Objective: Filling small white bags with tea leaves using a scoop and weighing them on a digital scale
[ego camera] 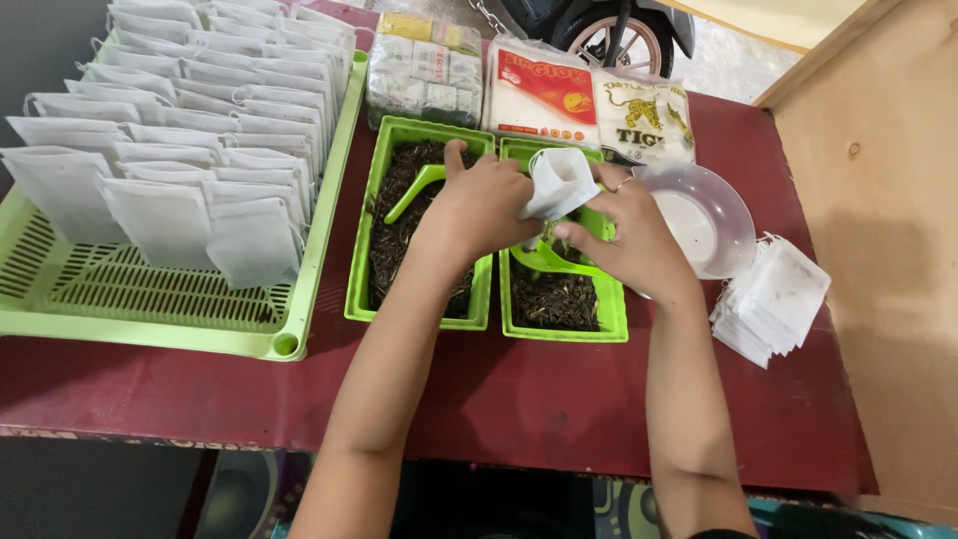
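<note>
Both my hands meet over two small green trays of dark loose tea leaves. My left hand and my right hand together hold a small white filter bag above the right tray. A green scoop lies in that tray just under the bag. A second green scoop rests in the left tray.
A big green slotted tray at left holds rows of several filled white bags. A stack of flat white bags lies at right beside a clear plastic bowl. Packets stand behind. A wooden panel borders the right.
</note>
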